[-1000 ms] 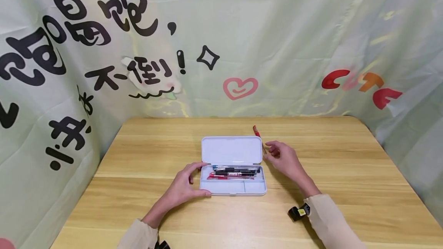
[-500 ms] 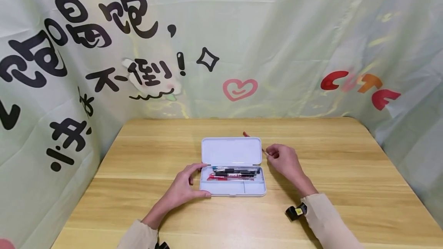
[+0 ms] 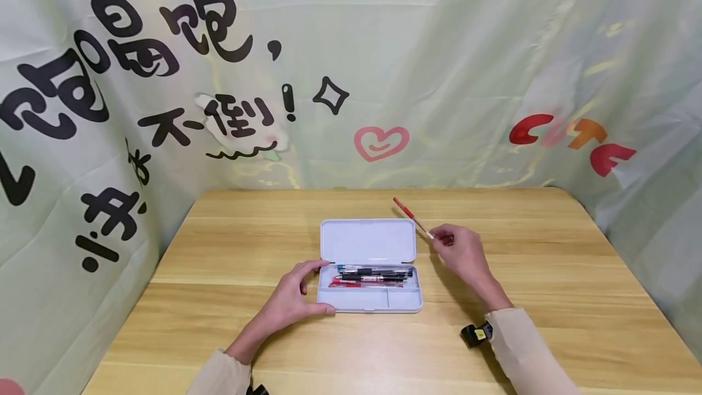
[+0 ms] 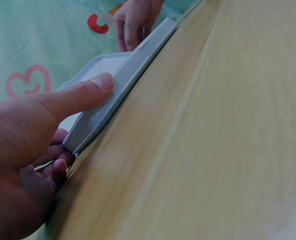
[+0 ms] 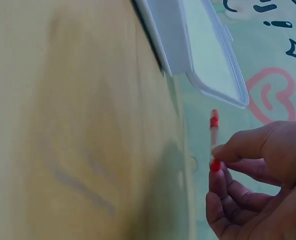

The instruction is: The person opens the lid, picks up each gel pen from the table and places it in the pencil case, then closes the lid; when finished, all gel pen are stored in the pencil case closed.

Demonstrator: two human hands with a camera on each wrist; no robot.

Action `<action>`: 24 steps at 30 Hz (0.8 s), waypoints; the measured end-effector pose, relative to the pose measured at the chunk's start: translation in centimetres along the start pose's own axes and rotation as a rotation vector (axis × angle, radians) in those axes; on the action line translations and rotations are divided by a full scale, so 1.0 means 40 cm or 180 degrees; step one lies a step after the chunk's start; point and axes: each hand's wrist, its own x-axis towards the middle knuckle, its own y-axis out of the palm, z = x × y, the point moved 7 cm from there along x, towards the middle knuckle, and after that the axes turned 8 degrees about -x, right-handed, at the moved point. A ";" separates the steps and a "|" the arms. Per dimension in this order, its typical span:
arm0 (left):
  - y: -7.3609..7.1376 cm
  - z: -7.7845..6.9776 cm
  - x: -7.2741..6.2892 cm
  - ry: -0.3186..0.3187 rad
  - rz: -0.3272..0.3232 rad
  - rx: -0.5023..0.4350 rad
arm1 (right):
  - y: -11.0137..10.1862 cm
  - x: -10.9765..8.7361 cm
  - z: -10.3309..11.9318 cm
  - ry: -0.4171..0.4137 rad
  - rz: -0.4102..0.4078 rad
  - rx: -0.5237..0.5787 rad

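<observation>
A white pencil case (image 3: pixel 368 241) lies open on the table, its lid leaning back. Several pens (image 3: pixel 370 274) with black, blue and red parts lie in its rear compartment. My left hand (image 3: pixel 293 297) grips the case's left end, thumb along the front wall (image 4: pixel 100 107) and fingers round the back corner. To the right of the lid, my right hand (image 3: pixel 459 252) pinches a red pen (image 3: pixel 411 215) by one end between thumb and fingertips. The pen slants up and away to the left, past the lid's right edge. In the right wrist view, the red pen (image 5: pixel 214 132) points away from the fingers.
Two front compartments (image 3: pixel 351 298) of the case show their bare floor. The wooden table (image 3: pixel 521 212) runs to a printed cloth backdrop (image 3: pixel 450 78) at the back and sides. A wrist camera (image 3: pixel 475 334) sits at the right cuff.
The red pen first dipped leftward behind the lid's corner, then came back into fuller view. My right hand has shifted slightly right with it. My left hand and the case stay put.
</observation>
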 end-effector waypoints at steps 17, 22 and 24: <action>-0.001 0.002 0.000 0.0026 0.0004 -0.0036 | -0.036 -0.025 0.105 -0.0927 -0.0102 0.0325; -0.001 0.001 0.001 0.0010 0.0028 -0.0018 | -0.004 -0.055 0.129 -0.1151 0.0204 0.0485; -0.001 -0.001 0.002 0.0009 0.0046 -0.0014 | 0.013 -0.068 0.139 -0.1241 0.0390 0.0565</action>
